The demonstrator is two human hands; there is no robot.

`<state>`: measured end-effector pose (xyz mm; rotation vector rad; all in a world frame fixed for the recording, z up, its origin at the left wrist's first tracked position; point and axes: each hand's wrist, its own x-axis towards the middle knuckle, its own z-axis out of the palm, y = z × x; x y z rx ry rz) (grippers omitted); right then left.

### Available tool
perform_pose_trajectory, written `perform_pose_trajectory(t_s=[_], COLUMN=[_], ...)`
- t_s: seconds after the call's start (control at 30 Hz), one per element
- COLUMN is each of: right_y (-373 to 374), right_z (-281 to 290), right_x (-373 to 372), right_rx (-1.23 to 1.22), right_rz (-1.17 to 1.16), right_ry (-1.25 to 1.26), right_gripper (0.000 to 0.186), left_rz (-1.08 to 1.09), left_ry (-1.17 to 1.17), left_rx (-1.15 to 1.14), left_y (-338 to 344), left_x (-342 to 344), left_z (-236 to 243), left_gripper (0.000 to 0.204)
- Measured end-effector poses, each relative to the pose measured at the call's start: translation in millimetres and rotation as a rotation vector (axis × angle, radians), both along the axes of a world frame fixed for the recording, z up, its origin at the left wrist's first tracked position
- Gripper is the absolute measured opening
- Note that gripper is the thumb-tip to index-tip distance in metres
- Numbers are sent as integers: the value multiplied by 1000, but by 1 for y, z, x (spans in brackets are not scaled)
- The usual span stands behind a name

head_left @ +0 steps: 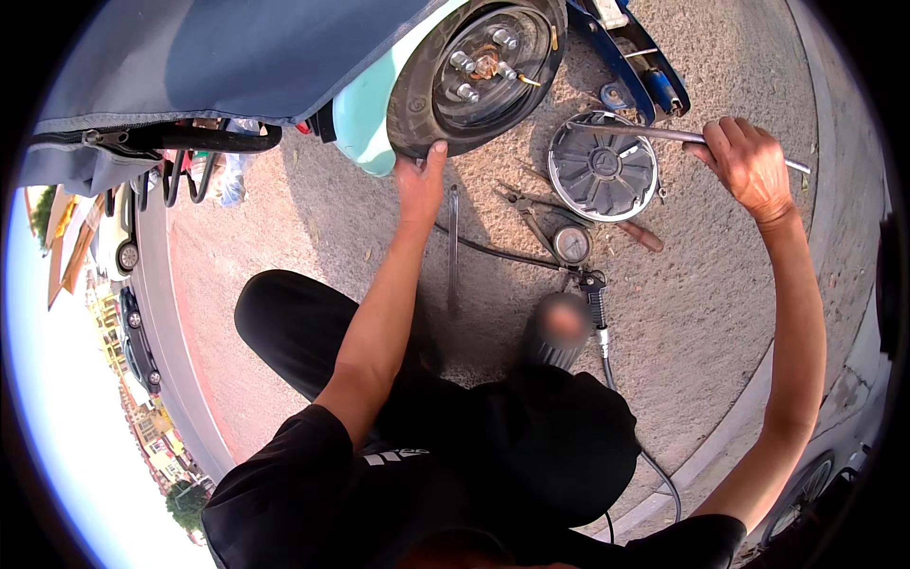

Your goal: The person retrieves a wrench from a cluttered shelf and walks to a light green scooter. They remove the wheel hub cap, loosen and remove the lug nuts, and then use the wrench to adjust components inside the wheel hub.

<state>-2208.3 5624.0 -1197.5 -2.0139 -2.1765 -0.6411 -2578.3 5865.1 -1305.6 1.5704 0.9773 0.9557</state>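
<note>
My left hand (420,185) grips the lower edge of a small black tire (409,114), thumb in front and fingers hidden behind. The tire sits on a dark rim with several bolts or nuts, beside a pale teal fender (362,128). My right hand (749,166) is wrapped round a long metal bar (654,132), raised off to the right. The bar's far end passes over a round silver hubcap (580,180) on the ground. Between my hands lie a pair of pliers (533,223), a round pressure gauge (572,244) and a tool with a reddish-brown handle (642,235).
A second metal bar (453,247) lies near my left forearm. A black air hose (608,365) runs from the gauge's inflator past my shoe. A blue metal jack-like frame (630,66) stands at the far right of the wheel. Grey fabric (237,57) overhangs the upper left.
</note>
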Motion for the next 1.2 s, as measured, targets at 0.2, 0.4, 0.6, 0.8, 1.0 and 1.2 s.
perform_pose_trajectory(t_s=[0.2,0.4,0.6,0.8,1.0,1.2], right_y=[-12,67,116,149,139,127], right_z=[-7,79,129,172,121,136], right_x=[-83,-120,-120,-155,-182,-160], right_rx=[6,-112,-114,-339,-243,-300], right_rz=[-411,-313,-193,-249,-368,-299], right_ry=[634,342,-31,-183,-116,277], right_gripper=[19,19,18,25,12,13], left_rz=[-105,17,-83,-97,-86,-69], left_ry=[93,22,-82,-136,-162,-81], left_rx=[-102,-38,-126,-179,-231,-238], left_y=[21,12,22,22,9,21], left_x=[-21,-5,-5,-2,-1,-2], left_z=[-41,6,19,12,6,6], left_gripper=[106,86,78,69,68,67])
